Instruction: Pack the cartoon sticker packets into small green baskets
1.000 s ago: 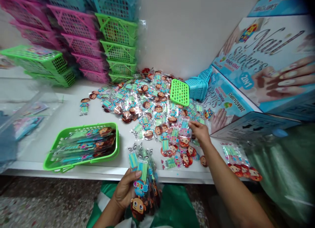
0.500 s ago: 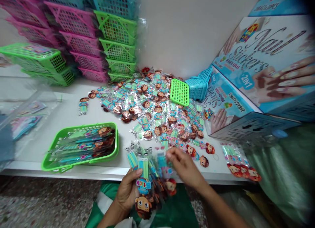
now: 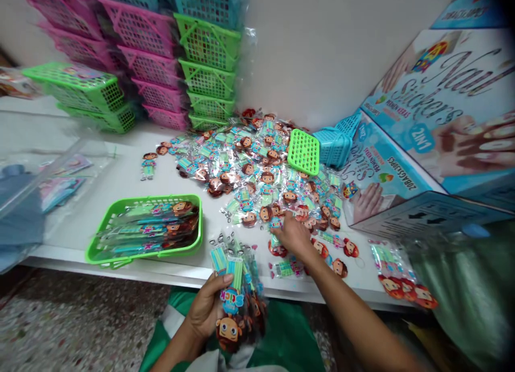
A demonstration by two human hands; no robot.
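Note:
My left hand (image 3: 209, 302) is closed round a bunch of candy stick packets (image 3: 235, 297), clear sachets with green and blue sticks and cartoon-head cards. The front packet shows a brown-haired head at the bottom, and wire loops stick up at the top. My right hand (image 3: 295, 235) reaches to the near edge of a heap of the same packets (image 3: 225, 163), its fingers pinched at one packet (image 3: 276, 247) with a red-haired head. Just below that hand, another packet (image 3: 286, 267) lies flat near the table edge.
To the left, a green basket (image 3: 197, 238) holds packets in rows. Stacked pink baskets (image 3: 153, 66) and green baskets (image 3: 211, 82) stand behind. A green basket (image 3: 303, 152) and blue baskets (image 3: 332, 147) rest by the heap. Nail sticker boxes (image 3: 402, 147) stand right, near several red-haired packets (image 3: 402, 281).
My right hand has left the bunch and moved up to the heap. The red-haired packet it held beside the bunch now lies on the table. The view has shifted slightly.

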